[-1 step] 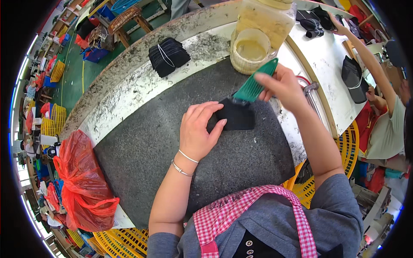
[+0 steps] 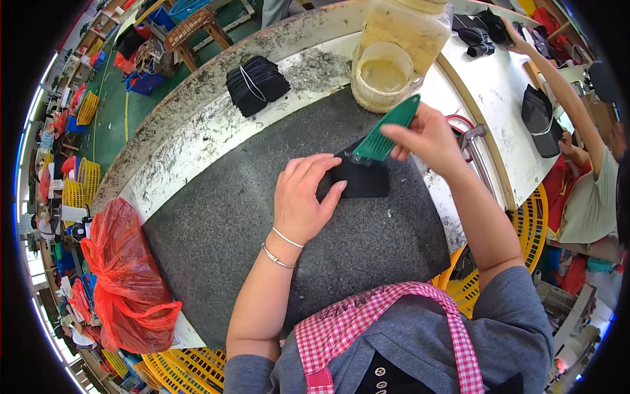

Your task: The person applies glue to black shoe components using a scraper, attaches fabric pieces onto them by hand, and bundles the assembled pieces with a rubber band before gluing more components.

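A flat black piece [image 2: 367, 182], which looks like fabric or leather, lies on the dark grey mat [image 2: 223, 217]. My left hand [image 2: 303, 194] is open at its left edge, with the thumb and fingertips resting on it. In my right hand [image 2: 426, 136] is a green ribbed plastic scraper [image 2: 388, 131], pinched between thumb and fingers. The scraper's lower edge is over the upper part of the black piece and seems to touch it. Just beyond stands a glue-smeared pot [image 2: 384, 75] with yellowish liquid, joined to a large cloudy container [image 2: 410, 29].
A banded stack of black pieces [image 2: 257, 87] lies on the smeared white tabletop at the far left. A red plastic bag [image 2: 131, 276] sits by the mat's left edge. Right of the container, a metal-headed tool [image 2: 474, 136] lies near a wooden strip. A co-worker's arm [image 2: 564, 85] reaches over the right table.
My right hand has moved the green scraper slightly down and to the left across the black piece. My left hand has stayed in place.
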{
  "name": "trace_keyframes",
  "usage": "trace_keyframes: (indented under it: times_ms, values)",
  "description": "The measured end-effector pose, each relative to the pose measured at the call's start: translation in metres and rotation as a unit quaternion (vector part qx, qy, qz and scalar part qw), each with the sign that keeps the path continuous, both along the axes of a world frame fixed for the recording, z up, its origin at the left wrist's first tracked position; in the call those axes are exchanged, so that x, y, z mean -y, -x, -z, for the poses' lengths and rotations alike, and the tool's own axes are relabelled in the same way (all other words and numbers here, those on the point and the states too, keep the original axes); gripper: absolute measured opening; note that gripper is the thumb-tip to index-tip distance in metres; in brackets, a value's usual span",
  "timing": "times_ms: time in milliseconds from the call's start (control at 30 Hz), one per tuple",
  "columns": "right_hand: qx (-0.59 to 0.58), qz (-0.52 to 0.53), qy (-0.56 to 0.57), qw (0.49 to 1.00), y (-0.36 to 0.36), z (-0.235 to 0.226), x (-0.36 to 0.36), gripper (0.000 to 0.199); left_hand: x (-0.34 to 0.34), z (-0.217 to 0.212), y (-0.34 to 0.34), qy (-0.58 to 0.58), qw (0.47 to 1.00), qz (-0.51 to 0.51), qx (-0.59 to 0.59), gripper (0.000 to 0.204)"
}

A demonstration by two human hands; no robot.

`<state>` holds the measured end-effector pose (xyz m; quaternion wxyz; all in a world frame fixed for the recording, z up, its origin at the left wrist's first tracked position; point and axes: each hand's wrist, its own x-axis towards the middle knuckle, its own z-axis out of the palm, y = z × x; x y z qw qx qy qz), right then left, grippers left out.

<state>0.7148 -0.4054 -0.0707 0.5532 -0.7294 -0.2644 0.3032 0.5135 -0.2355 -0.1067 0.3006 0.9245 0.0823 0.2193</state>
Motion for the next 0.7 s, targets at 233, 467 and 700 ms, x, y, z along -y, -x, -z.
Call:
trace_keyframes:
  times_ms: [233,467,700]
  values:
    - [0.227,-0.019,-0.023,0.973,0.006,0.005,-0.008,0.015,0.003,-0.008,-0.002,0.006,0.999,0.002,-0.032,0.035]
    - [0.131,-0.191,0.01,0.973,0.011,0.004,0.024,0.011,0.004,-0.006,-0.001,-0.01,1.0,-0.002,-0.025,0.034]
    - [0.096,-0.041,0.066,0.992,0.006,-0.005,0.006,0.017,0.006,-0.011,0.0,-0.018,0.999,-0.016,-0.037,0.031]
